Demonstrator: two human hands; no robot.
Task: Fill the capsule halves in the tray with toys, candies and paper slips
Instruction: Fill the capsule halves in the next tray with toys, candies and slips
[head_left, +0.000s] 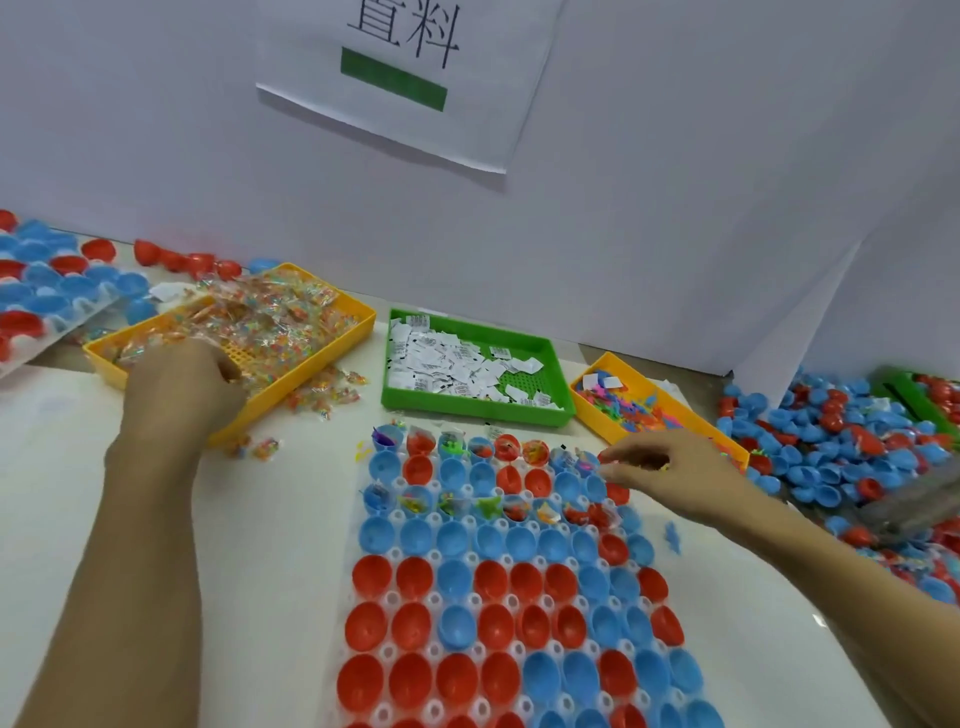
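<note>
A clear tray (358, 525) holds rows of red and blue capsule halves (498, 582); two far rows carry toys and candies. My left hand (182, 384) reaches into the yellow candy tray (332, 348), fingers curled among the wrapped candies (275, 317). My right hand (670, 473) hovers over the capsule tray's far right corner, fingertips pinched together on something small that I cannot make out. Paper slips (457, 364) lie in the green tray (478, 410). Small coloured toys (623, 405) fill a second yellow tray (587, 387).
A heap of loose red and blue capsule halves (841, 457) lies at the right. Another filled capsule tray (47, 291) sits at the far left. Loose candies (322, 395) are scattered beside the candy tray. A white wall with a paper sign (410, 78) stands behind.
</note>
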